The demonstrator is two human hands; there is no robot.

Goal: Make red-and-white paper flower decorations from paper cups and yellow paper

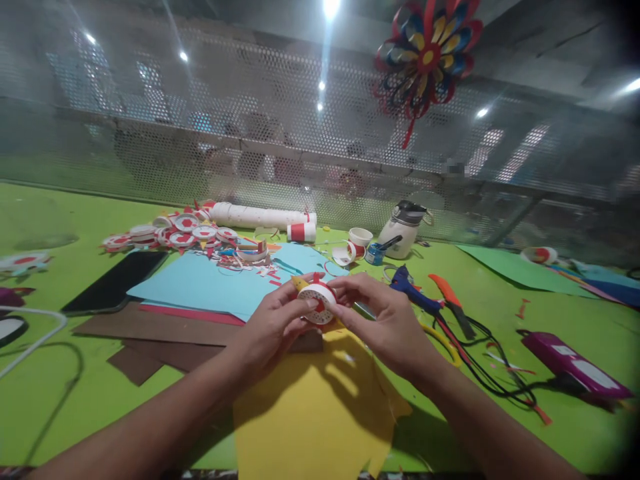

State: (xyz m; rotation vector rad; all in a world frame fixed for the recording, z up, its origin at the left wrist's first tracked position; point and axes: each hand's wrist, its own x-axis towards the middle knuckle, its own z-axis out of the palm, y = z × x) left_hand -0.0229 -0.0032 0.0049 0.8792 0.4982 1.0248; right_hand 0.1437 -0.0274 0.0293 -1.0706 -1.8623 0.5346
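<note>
While the ring [320,301] is pinched by the fingertips of left hand [273,327] and right hand [387,327], over the yellow sheet [310,407], it is best gripped lightly at the rim, it seems, so that its paper wall is not crushed or its red centre shifted.

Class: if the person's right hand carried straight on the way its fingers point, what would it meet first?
The right hand points leftward at the white paper ring it touches, so that comes first; just behind the ring, probably the left hand, though depth is unclear.
</note>
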